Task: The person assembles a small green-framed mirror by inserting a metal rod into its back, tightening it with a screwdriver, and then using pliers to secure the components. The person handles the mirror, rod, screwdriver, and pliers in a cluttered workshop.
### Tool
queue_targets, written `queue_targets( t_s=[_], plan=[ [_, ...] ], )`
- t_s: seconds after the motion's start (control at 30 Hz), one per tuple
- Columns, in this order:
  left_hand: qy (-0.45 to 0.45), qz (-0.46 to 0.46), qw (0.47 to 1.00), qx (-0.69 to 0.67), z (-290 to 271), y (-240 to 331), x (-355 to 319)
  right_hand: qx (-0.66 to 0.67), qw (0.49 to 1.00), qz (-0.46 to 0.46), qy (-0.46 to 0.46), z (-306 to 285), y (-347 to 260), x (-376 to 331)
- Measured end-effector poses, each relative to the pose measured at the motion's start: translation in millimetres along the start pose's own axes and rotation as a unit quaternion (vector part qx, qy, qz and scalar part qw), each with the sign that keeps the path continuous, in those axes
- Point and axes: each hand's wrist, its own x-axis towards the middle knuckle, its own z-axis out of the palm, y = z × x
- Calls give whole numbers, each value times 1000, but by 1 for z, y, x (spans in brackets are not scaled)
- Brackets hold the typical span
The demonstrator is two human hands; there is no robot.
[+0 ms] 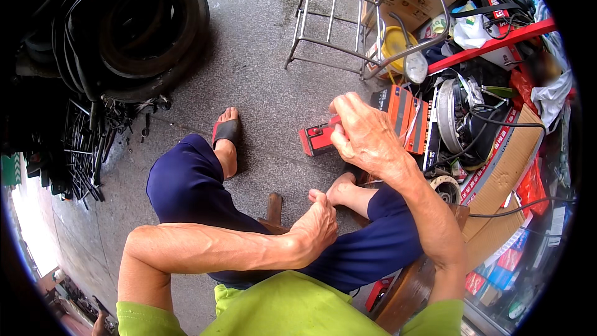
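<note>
1. Your left hand and right hand: both curled, can't tell how tightly or on what.
2. Red box: just left of right hand. Probably stiff, light; grip its sides.

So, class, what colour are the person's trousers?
The trousers are dark blue, seen best in the head view.

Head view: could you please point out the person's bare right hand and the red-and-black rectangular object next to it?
Bare right hand (368, 135), head view: back of the hand.
Red-and-black rectangular object (318, 140), head view: middle of its visible part.
</note>
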Motion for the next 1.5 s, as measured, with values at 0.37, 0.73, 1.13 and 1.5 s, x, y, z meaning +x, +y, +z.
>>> queue_targets(
  t_s=[0.37,0.73,1.13,1.5],
  plan=[
    [-7,5,1000,0,1,1,4,-35,999,-4,15,1,10,-3],
    [-7,-13,1000,-12,3,3,3,-36,993,85,-73,-6,-1,4],
    [1,-23,1000,-8,4,5,3,-57,983,129,-121,-9,-8,5],
    [-4,-19,1000,-16,3,3,2,-47,992,92,-68,-8,-7,4]
  ],
)
